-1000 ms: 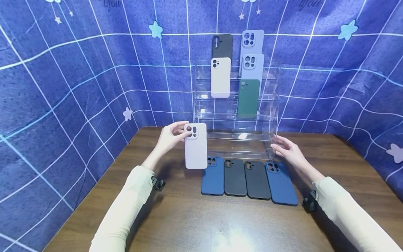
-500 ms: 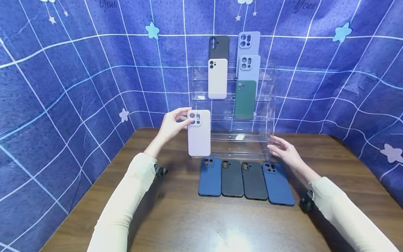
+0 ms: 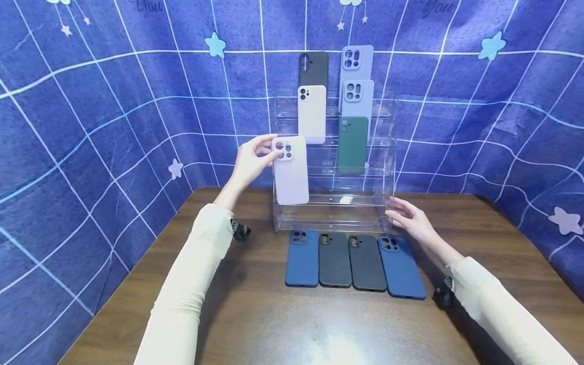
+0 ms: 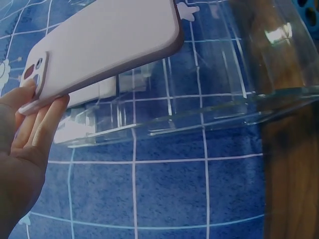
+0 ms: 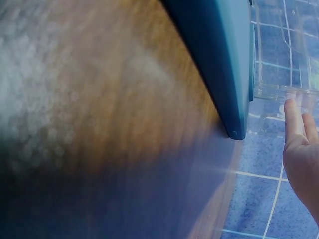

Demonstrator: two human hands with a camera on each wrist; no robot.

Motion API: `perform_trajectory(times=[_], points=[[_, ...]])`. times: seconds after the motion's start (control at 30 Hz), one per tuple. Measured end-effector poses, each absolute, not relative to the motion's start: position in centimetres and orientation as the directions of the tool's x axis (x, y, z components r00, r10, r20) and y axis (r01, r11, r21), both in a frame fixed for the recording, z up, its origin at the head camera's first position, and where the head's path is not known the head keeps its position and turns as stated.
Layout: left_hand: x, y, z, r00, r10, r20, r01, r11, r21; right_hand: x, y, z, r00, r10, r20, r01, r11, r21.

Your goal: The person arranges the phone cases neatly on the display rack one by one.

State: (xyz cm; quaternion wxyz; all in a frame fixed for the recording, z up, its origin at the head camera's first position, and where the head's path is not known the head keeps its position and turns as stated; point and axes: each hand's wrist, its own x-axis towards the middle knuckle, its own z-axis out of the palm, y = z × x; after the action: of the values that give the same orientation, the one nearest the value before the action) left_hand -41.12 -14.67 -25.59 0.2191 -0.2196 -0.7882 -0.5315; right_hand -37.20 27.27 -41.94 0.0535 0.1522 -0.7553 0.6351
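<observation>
My left hand point(image 3: 253, 161) pinches a pale pinkish-white phone case point(image 3: 292, 177) by its upper left corner, thumb over the camera cutout. The case is held slightly tilted in front of the left part of a clear acrylic tiered rack point(image 3: 335, 225). In the left wrist view, the same phone case point(image 4: 109, 40) overlaps the rack's clear shelves point(image 4: 224, 107). My right hand point(image 3: 412, 223) touches the rack's lower right side with its fingertips; in the right wrist view, that hand's fingers point(image 5: 293, 119) lie nearly straight against the clear plastic.
The rack holds a black case point(image 3: 315, 71), a cream case point(image 3: 312, 116), two lavender cases point(image 3: 365, 61) and a green case point(image 3: 352, 147). Before it on the wooden table point(image 3: 255, 314) lie two blue cases point(image 3: 302, 263) with two black cases point(image 3: 335, 263) between. Blue gridded cloth point(image 3: 137, 101) hangs behind.
My left hand has raised the phone case from near the table to in front of the rack's middle tiers, and the case now leans slightly. My right hand stays at the rack's side.
</observation>
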Motion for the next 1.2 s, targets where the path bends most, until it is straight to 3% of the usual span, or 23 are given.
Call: perform_trajectory(times=[0.4, 0.7, 0.9, 1.2], points=[[-40.3, -12.8, -22.2, -0.794, 0.018, 0.607, 0.581, 0.316, 0.750, -37.1, 27.1, -41.8, -0.949, -0.157, 0.274, -0.297, 0.153, -0.942], [-44.2, -12.5, -22.1, -0.752, -0.089, 0.653, 0.598, 0.322, 0.734, -37.2, 27.1, -41.9, -0.952, -0.159, 0.262, -0.285, 0.150, -0.947], [-45.2, -11.9, -21.6, -0.731, -0.133, 0.669, 0.604, 0.330, 0.726, -37.4, 27.4, -42.1, -0.950, -0.157, 0.268, -0.289, 0.125, -0.949], [-46.0, -10.5, -22.0, -0.648, -0.133, 0.750, 0.644, 0.430, 0.633, -37.2, 27.3, -42.2, -0.955, -0.150, 0.256, -0.280, 0.165, -0.946]])
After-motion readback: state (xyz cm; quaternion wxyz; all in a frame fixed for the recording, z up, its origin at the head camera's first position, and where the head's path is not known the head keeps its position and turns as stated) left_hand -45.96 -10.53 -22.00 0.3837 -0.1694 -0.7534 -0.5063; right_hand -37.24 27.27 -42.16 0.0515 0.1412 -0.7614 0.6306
